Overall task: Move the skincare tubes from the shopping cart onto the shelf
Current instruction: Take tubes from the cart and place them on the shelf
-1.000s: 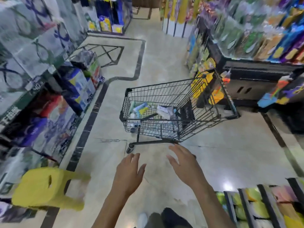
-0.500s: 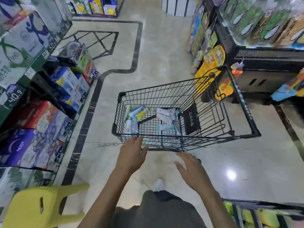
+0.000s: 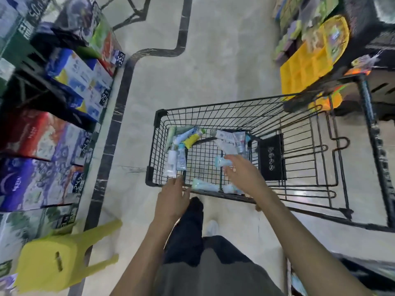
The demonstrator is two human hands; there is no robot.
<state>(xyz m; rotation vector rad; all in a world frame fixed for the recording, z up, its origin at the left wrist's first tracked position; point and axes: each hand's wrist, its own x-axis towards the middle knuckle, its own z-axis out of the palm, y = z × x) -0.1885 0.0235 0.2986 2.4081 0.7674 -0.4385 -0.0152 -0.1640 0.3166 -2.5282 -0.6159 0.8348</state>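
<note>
Right hand [image 3: 243, 176]: inside the shopping cart [image 3: 213, 195], over its near right part; fingers [image 3: 229, 160] loosely curled, tips touching a pale blue tube [image 3: 222, 161]; firm hold or mere touch cannot be told.
Left hand [image 3: 172, 199]: at the cart's near left corner; fingers spread and slack, tips against the rim wire, holding nothing.
Pale blue tube: on the cart floor, lying crosswise, cap end to the left, right end under the right fingertips.
Skincare tubes [image 3: 188, 139]: all in the cart, none in the air; blur hinders an exact count.
Left cluster: about six, among them a yellow tube [image 3: 190, 140] tilted against a white-and-blue one, and two white tubes [image 3: 172, 162] side by side along the left wall.
Right cluster: about three white or clear tubes [image 3: 226, 144] beyond the right hand, overlapping.
Near edge: one mint tube [image 3: 203, 184] flat along the front wire, between the two hands, plus a pale one half hidden under the right wrist.
Hands: two.
Shelf [image 3: 64, 116]: on the left, stacked with boxed goods and price tags, well apart from the cart.
Stool [image 3: 57, 261]: one, yellow, on the floor by the shelf.
Change from half a second ago: right hand then hung outside, below the rim, now reaches inside the basket; left hand holds about the same corner; camera closer and more directly above.
</note>
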